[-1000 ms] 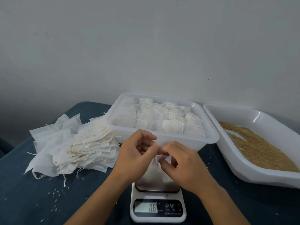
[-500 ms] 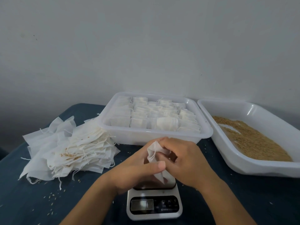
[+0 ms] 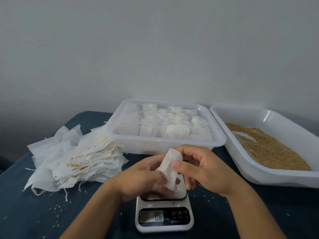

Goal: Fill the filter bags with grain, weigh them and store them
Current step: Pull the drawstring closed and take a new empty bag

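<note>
Filter bag held above the scale, ready to open

Filter bag (image 3: 170, 168) sits in both my grips over the scale (image 3: 164, 219) at the desk's (image 3: 34, 213) near edge. My left hand (image 3: 143, 178) curls round its lower part; my right hand (image 3: 198, 168) pinches its top. I should spread the mouth wide before scooping from the grain tray (image 3: 269, 147) at the right edge. Filled bags wait in the storage tub (image 3: 165, 144) behind; empties (image 3: 74, 156) lie left.

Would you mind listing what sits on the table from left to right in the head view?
Pile of empty filter bags → tub of filled bags → tray of grain.
</note>
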A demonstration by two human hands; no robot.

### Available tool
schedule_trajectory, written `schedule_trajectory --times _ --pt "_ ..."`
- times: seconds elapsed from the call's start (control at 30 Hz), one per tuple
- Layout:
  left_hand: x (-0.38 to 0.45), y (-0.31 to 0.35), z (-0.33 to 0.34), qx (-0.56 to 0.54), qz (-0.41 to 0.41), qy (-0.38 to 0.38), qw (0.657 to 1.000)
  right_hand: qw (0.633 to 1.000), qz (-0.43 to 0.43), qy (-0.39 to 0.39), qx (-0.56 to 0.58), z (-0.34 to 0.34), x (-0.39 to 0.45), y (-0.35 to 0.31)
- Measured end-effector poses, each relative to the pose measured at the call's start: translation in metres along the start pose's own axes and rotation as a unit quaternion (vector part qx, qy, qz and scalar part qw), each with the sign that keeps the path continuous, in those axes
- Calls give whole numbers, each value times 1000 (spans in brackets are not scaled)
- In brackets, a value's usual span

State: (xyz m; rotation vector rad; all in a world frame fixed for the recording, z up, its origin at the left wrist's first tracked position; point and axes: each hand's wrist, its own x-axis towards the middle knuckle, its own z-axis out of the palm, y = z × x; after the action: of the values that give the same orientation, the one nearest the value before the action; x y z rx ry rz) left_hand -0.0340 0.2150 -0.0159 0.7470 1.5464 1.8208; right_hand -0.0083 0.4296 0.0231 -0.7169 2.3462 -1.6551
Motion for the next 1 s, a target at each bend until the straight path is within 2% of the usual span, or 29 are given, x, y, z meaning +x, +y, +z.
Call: schedule_trajectory --times 0.1,0.17,0.23,0.33,0.43,0.57,0.7,0.83,0.93,1.0 --pt "0 3 3 -34 -12 -41 999 995 -1 23 -92 1 1 2" --pt "1 3 6 -28 -21 -16 999 981 -3 55 -189 2 3 4" --pt "4 0 9 1 -23 28 999 973 0 72 -218 2 3 4" --pt "7 1 12 83 7 80 993 982 9 64 -176 -1 1 3" --pt "6 9 14 161 40 97 981 986 0 59 -158 -6 -2 2" --pt "6 18 9 246 32 99 964 988 -19 68 -135 -6 -4 1" --pt "11 25 7 210 2 67 975 992 -42 60 -105 -5 -3 0" --pt "22 33 6 155 -19 28 987 991 -37 28 -127 -8 -5 0" --pt "32 34 5 157 -31 0 987 994 -26 38 -101 -10 -6 0" --pt "34 30 4 112 -49 -21 992 994 -21 57 -91 -13 -7 0"
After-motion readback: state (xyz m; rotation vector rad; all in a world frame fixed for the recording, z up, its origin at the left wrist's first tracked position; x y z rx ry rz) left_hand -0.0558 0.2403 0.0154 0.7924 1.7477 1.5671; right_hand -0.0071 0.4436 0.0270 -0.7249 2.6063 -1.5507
